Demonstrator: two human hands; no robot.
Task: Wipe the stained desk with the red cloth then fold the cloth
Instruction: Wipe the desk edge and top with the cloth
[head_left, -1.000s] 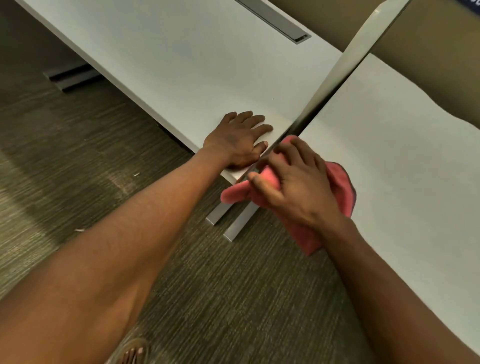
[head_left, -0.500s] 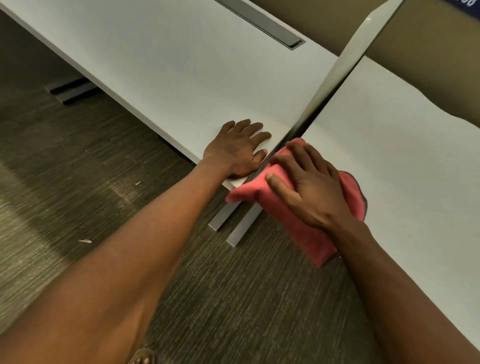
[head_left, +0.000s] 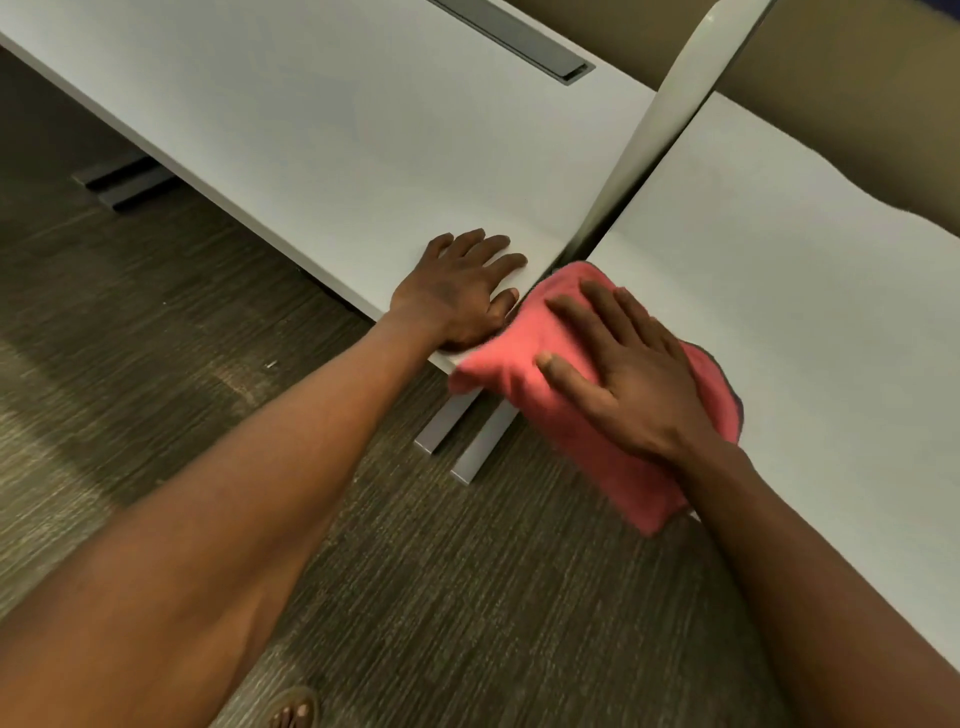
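Left desk (head_left: 322, 119): extends from the upper left toward the centre; its near corner lies under the left hand.
Right desk (head_left: 810, 291): lies to the right, just beside the left desk.
Divider panel (head_left: 670, 104): stands upright between the two desks, running from the top edge down to their near corners.
Slot cover (head_left: 519, 41): set into the left desk at its far side.
Left hand (head_left: 462, 291): rests flat on the near corner of the left desk.
Cloth (head_left: 524, 358): lies on the near left corner of the right desk, overhanging the edge, touching the left hand.
Right hand (head_left: 634, 374): rests flat on the cloth.
Desk feet (head_left: 467, 441): lie on the floor (head_left: 156, 364) below the cloth.
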